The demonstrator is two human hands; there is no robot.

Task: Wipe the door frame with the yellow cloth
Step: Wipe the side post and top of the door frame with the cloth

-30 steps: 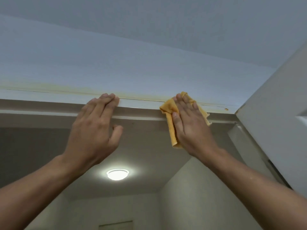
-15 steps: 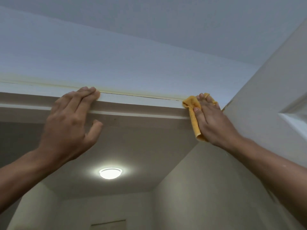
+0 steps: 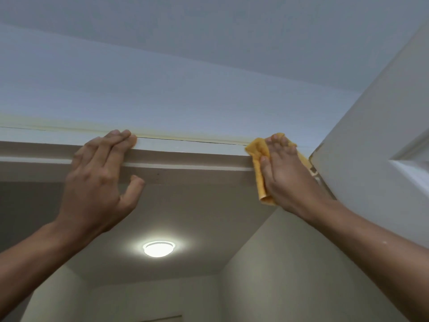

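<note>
I look up at the top rail of a white door frame [image 3: 192, 156] that runs across the view. My right hand [image 3: 287, 175] presses the yellow cloth [image 3: 258, 163] flat against the frame's right end, close to the corner. The cloth hangs down over the frame's edge and most of it is hidden under my palm. My left hand [image 3: 99, 177] rests flat on the frame further left, fingers over the top edge, thumb spread, holding nothing.
A white open door [image 3: 380, 126] stands at the right, right beside the cloth hand. A lit round ceiling lamp [image 3: 159, 248] shines in the room beyond the doorway. The wall and ceiling [image 3: 209, 43] are above the frame.
My right hand has slid the cloth to the right along the frame, up to the corner by the door. My left hand has stayed on the frame.
</note>
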